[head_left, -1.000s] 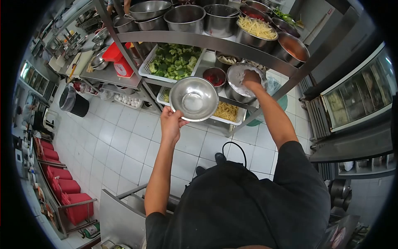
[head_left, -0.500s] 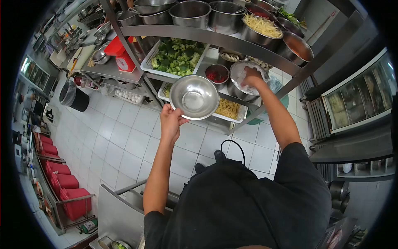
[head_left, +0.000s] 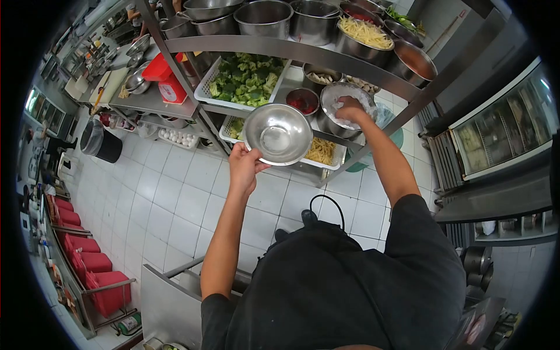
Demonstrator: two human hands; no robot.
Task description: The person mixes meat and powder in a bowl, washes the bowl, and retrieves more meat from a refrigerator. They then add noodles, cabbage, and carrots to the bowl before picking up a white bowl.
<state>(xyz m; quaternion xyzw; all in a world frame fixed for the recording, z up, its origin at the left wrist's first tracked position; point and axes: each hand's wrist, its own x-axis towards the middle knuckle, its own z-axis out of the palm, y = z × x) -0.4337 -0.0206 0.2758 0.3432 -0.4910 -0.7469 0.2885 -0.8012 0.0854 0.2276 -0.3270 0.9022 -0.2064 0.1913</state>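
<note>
My left hand [head_left: 246, 166] grips the near rim of a metal bowl [head_left: 277, 135] that has nothing in it, held in front of the rack. Inside a steel pot [head_left: 344, 129] with whitish contents, my right hand [head_left: 351, 109] reaches down; its fingertips are partly hidden and I cannot make out what they hold. A small pot with red contents [head_left: 303, 102] stands just left of that pot. Behind the bowl is a white basket of broccoli [head_left: 244, 81].
Steel pots [head_left: 264, 20] line the upper shelf [head_left: 274, 48], one with pale strips [head_left: 366, 33]. A red scale [head_left: 170, 87] stands at left, near a black bin [head_left: 102, 142]. Red containers [head_left: 108, 291] are at lower left. A glass-fronted cabinet [head_left: 504, 125] is at right.
The bowl in my left hand has shifted slightly right and up. My right hand has moved slightly within the pot. The whole view has shifted a little.
</note>
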